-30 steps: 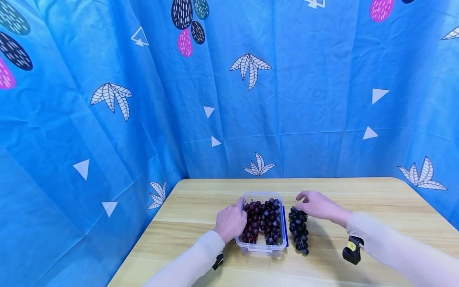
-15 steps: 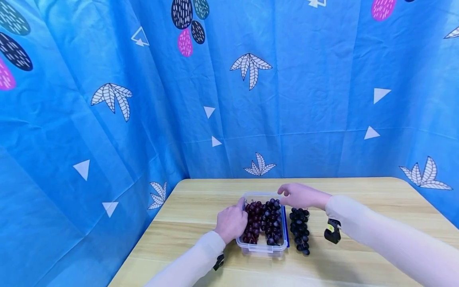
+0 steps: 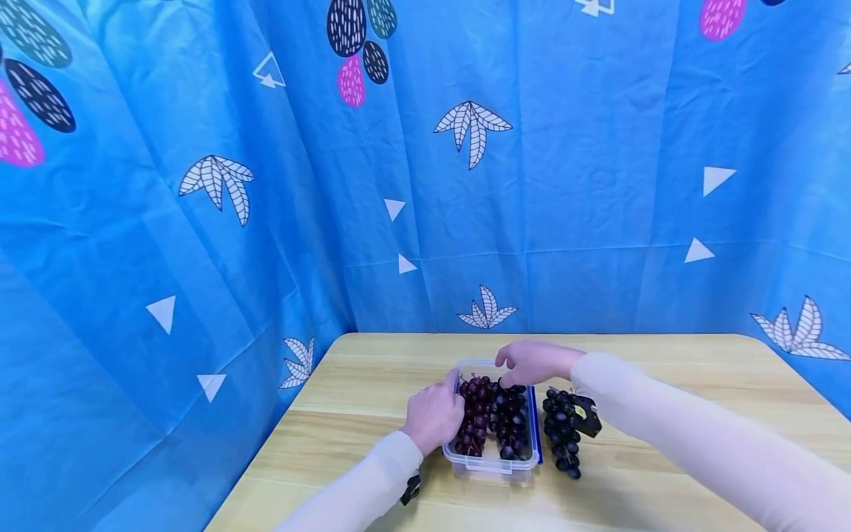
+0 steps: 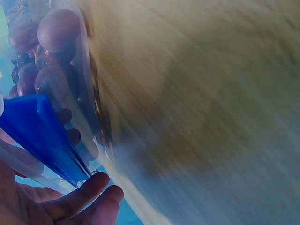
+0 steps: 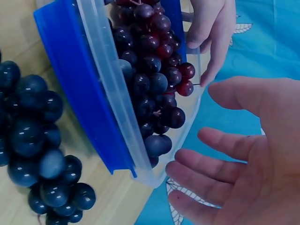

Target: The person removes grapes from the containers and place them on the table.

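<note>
A clear plastic food container (image 3: 490, 465) with blue locking flaps (image 5: 77, 79) stands on the table. In it lie a bunch of dark red grapes (image 3: 473, 425) on the left and a bunch of black grapes (image 3: 511, 427) on the right. My left hand (image 3: 434, 415) holds the container's left wall; its fingertips (image 4: 96, 183) show beside a blue flap in the left wrist view. Over the container's far right corner is my right hand (image 3: 537, 362), its fingers loosely bent and apart, nothing between them in the right wrist view (image 5: 243, 164).
Another bunch of black grapes (image 3: 561, 428) lies on the table right of the container, partly behind the right wrist's black camera (image 3: 586, 416). The wooden table (image 3: 671, 414) ends at a blue patterned curtain (image 3: 572, 185) behind and at the left.
My right hand has moved left from above the loose black grapes to the container's far right corner. The left hand keeps its place on the container. The head view has shifted slightly.
</note>
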Motion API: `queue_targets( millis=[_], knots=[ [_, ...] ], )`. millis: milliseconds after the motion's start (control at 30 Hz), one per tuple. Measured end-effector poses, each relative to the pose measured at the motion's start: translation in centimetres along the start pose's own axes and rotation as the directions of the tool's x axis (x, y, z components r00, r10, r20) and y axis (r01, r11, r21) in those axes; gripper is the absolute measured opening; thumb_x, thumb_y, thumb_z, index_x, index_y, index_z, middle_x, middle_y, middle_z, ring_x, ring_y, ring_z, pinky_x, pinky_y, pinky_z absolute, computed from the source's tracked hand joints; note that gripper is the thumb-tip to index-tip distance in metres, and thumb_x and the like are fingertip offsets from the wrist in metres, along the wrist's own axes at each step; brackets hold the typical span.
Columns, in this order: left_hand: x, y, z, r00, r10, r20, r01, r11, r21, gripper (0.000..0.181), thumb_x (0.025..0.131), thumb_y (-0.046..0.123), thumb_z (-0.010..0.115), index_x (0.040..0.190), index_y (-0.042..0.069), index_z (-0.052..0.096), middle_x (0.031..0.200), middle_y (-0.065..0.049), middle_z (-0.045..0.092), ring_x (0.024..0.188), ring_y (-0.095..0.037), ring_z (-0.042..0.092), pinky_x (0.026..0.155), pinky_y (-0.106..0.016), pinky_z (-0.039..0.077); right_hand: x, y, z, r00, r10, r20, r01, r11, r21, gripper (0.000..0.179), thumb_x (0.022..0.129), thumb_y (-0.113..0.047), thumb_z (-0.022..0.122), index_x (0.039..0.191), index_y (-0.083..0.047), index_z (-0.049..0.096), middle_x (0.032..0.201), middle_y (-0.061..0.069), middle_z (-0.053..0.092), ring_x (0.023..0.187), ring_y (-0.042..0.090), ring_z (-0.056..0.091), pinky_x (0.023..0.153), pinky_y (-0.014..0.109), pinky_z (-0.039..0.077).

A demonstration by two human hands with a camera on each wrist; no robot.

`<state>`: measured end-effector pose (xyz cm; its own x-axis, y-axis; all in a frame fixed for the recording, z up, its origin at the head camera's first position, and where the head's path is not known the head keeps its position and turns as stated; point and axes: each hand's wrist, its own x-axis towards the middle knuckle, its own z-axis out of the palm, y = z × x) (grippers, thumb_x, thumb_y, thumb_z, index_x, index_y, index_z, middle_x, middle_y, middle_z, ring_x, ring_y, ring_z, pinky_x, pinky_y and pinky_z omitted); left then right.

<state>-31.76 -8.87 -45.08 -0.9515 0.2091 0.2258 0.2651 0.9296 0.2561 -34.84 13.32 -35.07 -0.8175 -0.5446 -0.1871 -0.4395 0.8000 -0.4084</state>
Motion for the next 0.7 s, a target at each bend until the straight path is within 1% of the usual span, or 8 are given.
queue_targets(
  millis=[133, 267, 433, 600, 700],
  knots=[
    [0.1, 0.0, 0.0, 1.000, -0.006, 0.001, 0.006, 1.000, 0.006, 0.055, 0.102, 0.029, 0.045, 0.154, 0.014, 0.040, 0.059, 0.002, 0.050, 0.049, -0.014, 0.047, 0.043, -0.030, 0.038, 0.8, -0.5, -0.1, 0.999, -0.008, 0.038, 0.009, 1.000, -0.024, 0.043, 0.092, -0.025, 0.069, 0.130, -0.007, 0.064, 0.126, 0.015, 0.066, 0.116, 0.030, 0.062, 0.098, 0.048, 0.051],
    [0.1, 0.0, 0.0, 1.000, -0.007, 0.000, 0.007, 1.000, 0.015, 0.055, 0.102, 0.030, 0.045, 0.154, 0.014, 0.040, 0.061, 0.002, 0.052, 0.051, -0.014, 0.047, 0.044, -0.031, 0.038, 1.3, -0.9, -0.4, 0.996, -0.023, 0.082, 0.027, 0.999, -0.047, 0.045, 0.092, -0.025, 0.069, 0.131, -0.005, 0.063, 0.129, 0.017, 0.065, 0.117, 0.031, 0.062, 0.100, 0.048, 0.050],
    [0.1, 0.1, 0.0, 1.000, -0.004, -0.004, 0.004, 1.000, 0.024, 0.055, 0.101, 0.029, 0.046, 0.153, 0.014, 0.041, 0.063, 0.000, 0.054, 0.052, -0.014, 0.048, 0.044, -0.031, 0.038, 2.4, -1.0, -0.5, 0.992, -0.035, 0.123, 0.051, 0.991, -0.124, 0.048, 0.091, -0.027, 0.070, 0.132, -0.002, 0.063, 0.127, 0.015, 0.066, 0.115, 0.029, 0.063, 0.101, 0.048, 0.050],
    [0.0, 0.0, 0.0, 1.000, -0.004, -0.015, 0.004, 1.000, 0.028, 0.054, 0.100, 0.029, 0.047, 0.152, 0.013, 0.043, 0.067, -0.003, 0.059, 0.053, -0.015, 0.049, 0.045, -0.032, 0.039, 3.4, -1.1, -0.2, 0.988, 0.001, 0.155, 0.025, 0.986, -0.166, 0.046, 0.091, -0.030, 0.071, 0.130, -0.007, 0.066, 0.127, 0.008, 0.065, 0.114, 0.025, 0.063, 0.100, 0.046, 0.050],
    [0.0, 0.0, 0.0, 1.000, -0.006, -0.015, 0.007, 1.000, 0.029, 0.054, 0.101, 0.029, 0.047, 0.153, 0.014, 0.042, 0.065, -0.002, 0.058, 0.052, -0.015, 0.048, 0.045, -0.032, 0.039, 3.8, -1.2, 0.1, 0.983, 0.030, 0.178, 0.001, 0.985, -0.173, 0.041, 0.090, -0.031, 0.072, 0.126, -0.011, 0.069, 0.128, 0.004, 0.065, 0.113, 0.022, 0.062, 0.099, 0.046, 0.051]
  ],
)
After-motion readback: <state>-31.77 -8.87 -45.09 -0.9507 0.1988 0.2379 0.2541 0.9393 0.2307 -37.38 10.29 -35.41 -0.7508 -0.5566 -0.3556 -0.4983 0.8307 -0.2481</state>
